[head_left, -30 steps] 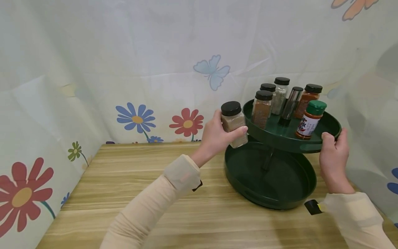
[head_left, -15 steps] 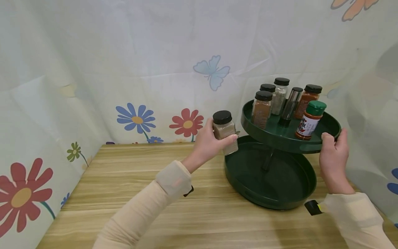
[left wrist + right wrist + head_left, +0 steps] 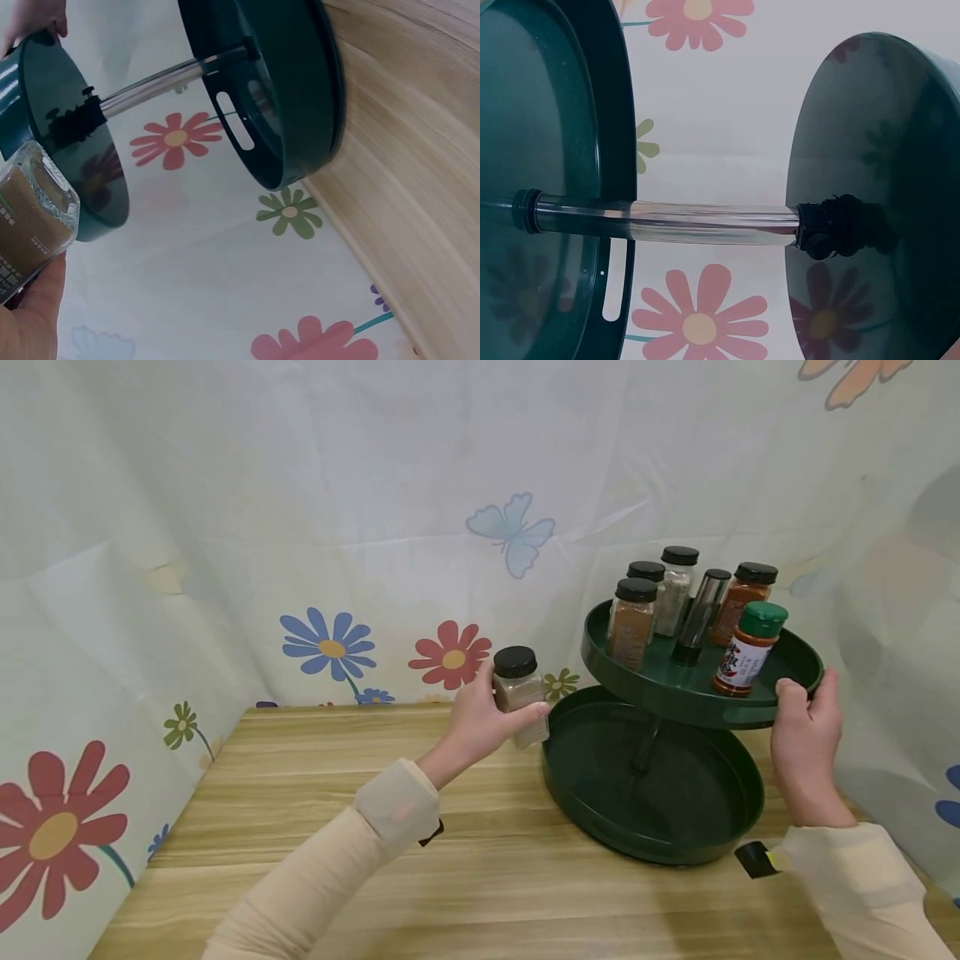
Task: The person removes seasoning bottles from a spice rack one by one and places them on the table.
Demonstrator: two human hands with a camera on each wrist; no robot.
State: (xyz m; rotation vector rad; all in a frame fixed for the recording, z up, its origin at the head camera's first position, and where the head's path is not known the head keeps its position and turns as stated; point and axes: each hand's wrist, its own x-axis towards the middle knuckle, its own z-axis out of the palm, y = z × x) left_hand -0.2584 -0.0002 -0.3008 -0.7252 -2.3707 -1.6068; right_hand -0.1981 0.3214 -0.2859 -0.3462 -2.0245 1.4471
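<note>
My left hand (image 3: pixel 474 717) holds a square clear spice jar (image 3: pixel 521 695) with a black lid and pale brown powder, tilted, above the table and left of a two-tier dark green turntable rack. The jar's base (image 3: pixel 56 191) faces the left wrist camera. My right hand (image 3: pixel 806 747) grips the right rim of the upper tray (image 3: pixel 667 695), thumb over the edge. On that tray stand several black-lidded spice jars (image 3: pixel 630 627), a slim bottle with a silver upper part (image 3: pixel 702 614) and a red bottle with a green cap (image 3: pixel 745 652). The lower tray (image 3: pixel 630 827) bears nothing visible.
The rack stands at the right of a wooden table (image 3: pixel 337 827). Its metal post (image 3: pixel 712 223) joins the two trays, and the lower one has a slot in its wall (image 3: pixel 235 120). A flowered curtain (image 3: pixel 375 527) hangs close behind and along the sides.
My left hand has carried the spice jar left and down, away from the upper tray's rim. My right hand and the rack look almost unmoved.
</note>
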